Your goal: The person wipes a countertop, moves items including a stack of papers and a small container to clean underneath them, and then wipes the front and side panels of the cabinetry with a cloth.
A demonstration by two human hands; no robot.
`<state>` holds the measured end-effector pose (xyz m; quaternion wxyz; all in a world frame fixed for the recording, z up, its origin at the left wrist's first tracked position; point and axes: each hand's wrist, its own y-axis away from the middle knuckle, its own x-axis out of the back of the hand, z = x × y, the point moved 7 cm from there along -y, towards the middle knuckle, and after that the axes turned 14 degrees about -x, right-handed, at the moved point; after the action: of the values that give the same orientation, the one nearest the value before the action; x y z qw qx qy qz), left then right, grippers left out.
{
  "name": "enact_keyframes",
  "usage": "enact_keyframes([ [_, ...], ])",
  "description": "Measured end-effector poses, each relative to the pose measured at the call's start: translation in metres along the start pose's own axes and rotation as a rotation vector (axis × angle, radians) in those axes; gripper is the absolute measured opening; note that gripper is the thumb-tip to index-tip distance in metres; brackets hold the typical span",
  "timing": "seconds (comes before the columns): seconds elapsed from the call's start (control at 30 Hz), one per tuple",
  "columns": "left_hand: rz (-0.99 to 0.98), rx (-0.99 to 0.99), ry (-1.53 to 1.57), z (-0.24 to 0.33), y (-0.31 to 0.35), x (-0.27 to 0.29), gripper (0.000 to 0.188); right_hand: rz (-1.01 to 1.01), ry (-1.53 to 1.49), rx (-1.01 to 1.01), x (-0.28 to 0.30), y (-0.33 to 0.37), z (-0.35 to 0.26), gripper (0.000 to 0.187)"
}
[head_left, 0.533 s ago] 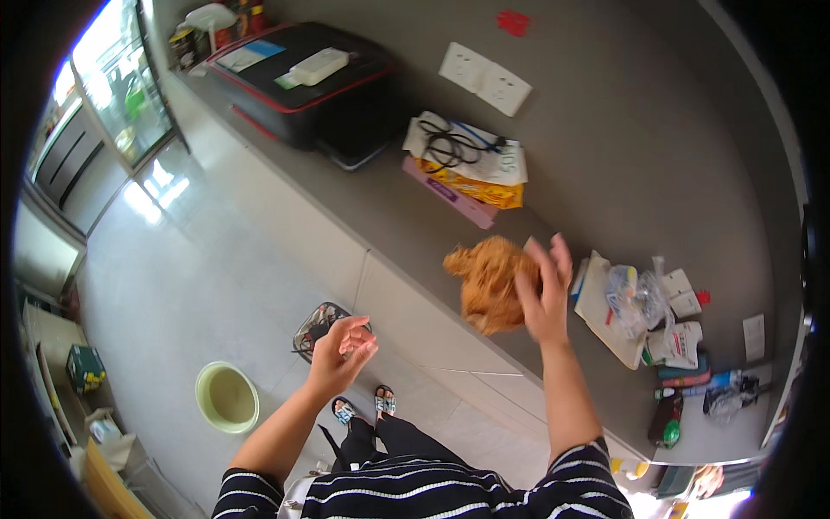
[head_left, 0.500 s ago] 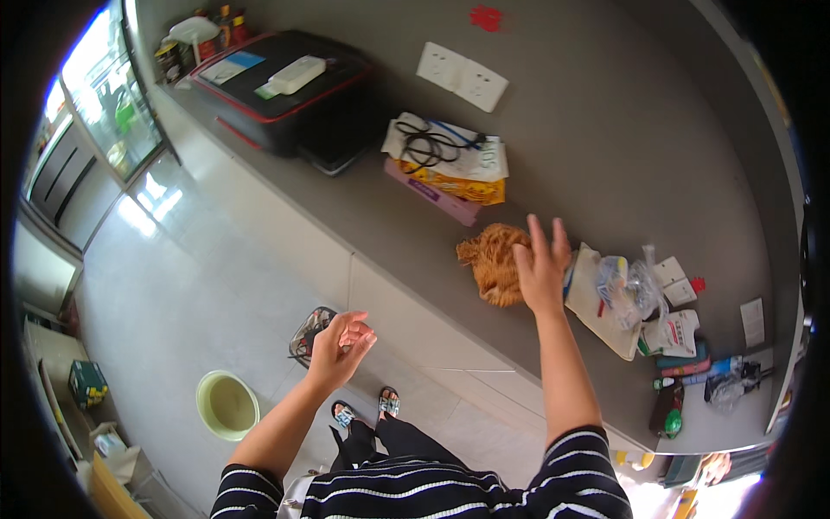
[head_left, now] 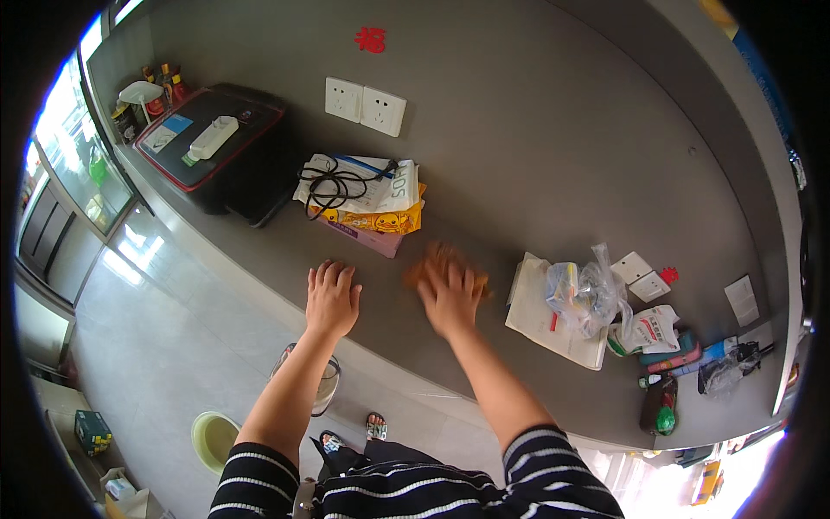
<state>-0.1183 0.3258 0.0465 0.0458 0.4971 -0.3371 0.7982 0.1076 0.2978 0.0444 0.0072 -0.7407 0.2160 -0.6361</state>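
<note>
My right hand (head_left: 450, 298) presses on a bunched orange-brown cloth (head_left: 439, 257) on the grey counter. Its fingers curve over the cloth, which is smeared by motion and partly hidden beneath them. Off to the left, my left hand (head_left: 333, 298) rests palm down near the counter's front edge with fingers apart, holding nothing. Behind the hands is a stack with a pink box (head_left: 372, 240), a yellow packet (head_left: 380, 222), a white packet (head_left: 380, 192) and a coiled black cable (head_left: 333, 186). Right of the cloth lies a cream folder (head_left: 536, 318) with a clear plastic bag (head_left: 596, 298) on it.
A black printer (head_left: 216, 156) stands at the left, bottles (head_left: 164, 86) beyond it. Wall sockets (head_left: 382, 111) are behind the stack. At the far right are a white packet (head_left: 648, 329) and a dark bottle (head_left: 659, 406). A pale bucket (head_left: 212, 441) stands on the floor.
My left hand has come from above the floor onto the counter. My right hand has lowered from the cloth's right side onto its top, and the cloth now blurs. The view has shifted.
</note>
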Motion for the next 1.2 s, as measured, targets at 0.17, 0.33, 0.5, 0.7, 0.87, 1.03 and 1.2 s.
enact_keyframes([
  [0.17,-0.068,-0.010,-0.011,0.008,-0.005,-0.013,0.034,-0.135,0.163,-0.417,-0.013,-0.105,0.001,0.043],
  [0.33,-0.006,-0.005,-0.043,0.004,-0.004,0.003,0.031,0.045,0.004,-0.032,-0.008,-0.049,-0.013,0.038],
  [0.5,-0.013,-0.040,0.003,0.017,-0.008,-0.017,0.031,-0.034,0.047,0.044,0.041,0.110,-0.002,0.039],
  [0.7,-0.036,-0.001,-0.017,-0.004,0.002,-0.006,0.033,0.107,-0.012,-0.201,0.017,0.011,0.019,0.038],
  [0.87,-0.058,-0.014,0.018,0.009,-0.009,-0.007,0.034,0.152,0.068,-0.109,0.014,0.011,0.022,0.038],
  [1.03,-0.028,-0.018,0.014,0.006,-0.007,-0.009,0.034,-0.108,-0.157,0.017,0.058,0.040,0.018,0.040],
  [1.2,-0.034,-0.015,-0.028,-0.003,-0.003,-0.005,0.034,0.734,-0.081,0.340,0.243,-0.117,-0.024,0.041],
])
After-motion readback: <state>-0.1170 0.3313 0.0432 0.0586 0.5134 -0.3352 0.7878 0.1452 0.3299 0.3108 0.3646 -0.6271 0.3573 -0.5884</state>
